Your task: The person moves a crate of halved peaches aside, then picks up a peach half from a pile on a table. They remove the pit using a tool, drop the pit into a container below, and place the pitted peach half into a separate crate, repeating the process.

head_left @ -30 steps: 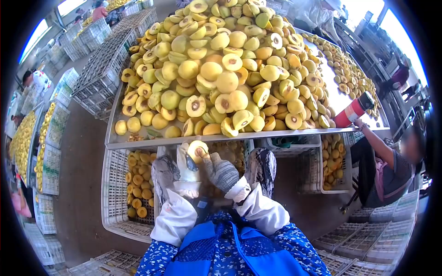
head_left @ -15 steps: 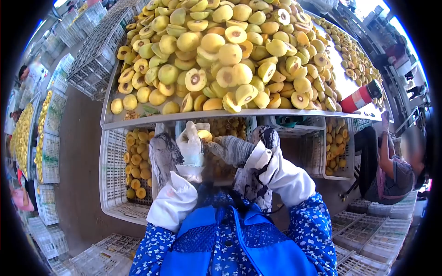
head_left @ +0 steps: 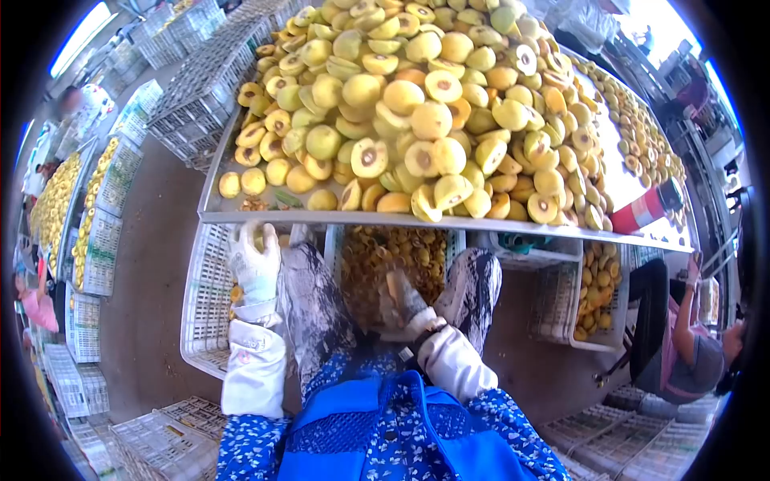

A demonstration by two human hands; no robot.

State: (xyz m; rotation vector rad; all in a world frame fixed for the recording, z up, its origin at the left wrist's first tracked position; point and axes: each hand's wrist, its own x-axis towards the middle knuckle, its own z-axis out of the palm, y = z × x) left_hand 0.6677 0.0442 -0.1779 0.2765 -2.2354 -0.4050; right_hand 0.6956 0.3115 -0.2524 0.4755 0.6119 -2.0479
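My left hand (head_left: 255, 266), in a white glove, is over the crate (head_left: 192, 313) on the left, just below the table's front edge. Its fingers curl around a yellow peach half (head_left: 258, 236) that shows between thumb and fingers. My right hand (head_left: 401, 300), in a grey glove, is low between my knees, in front of the middle crate (head_left: 334, 250). Motion smears its fingers, and I cannot tell what they hold. Brownish-yellow peach scraps (head_left: 393, 250) fill that middle crate. Above both hands, a big heap of halved peaches (head_left: 431, 120) covers the metal table (head_left: 321, 217).
A red and black cylinder (head_left: 642, 208) lies on the table's right side. Another crate of peaches (head_left: 595, 297) stands below it, near a seated person (head_left: 690, 345). Stacked crates (head_left: 200, 104) rise at the left, and more crates (head_left: 168, 441) stand behind me on both sides.
My left hand has moved left with the peach half, from between my knees to the left crate. My right hand has dropped back towards my body, away from the left one. The view has shifted slightly.
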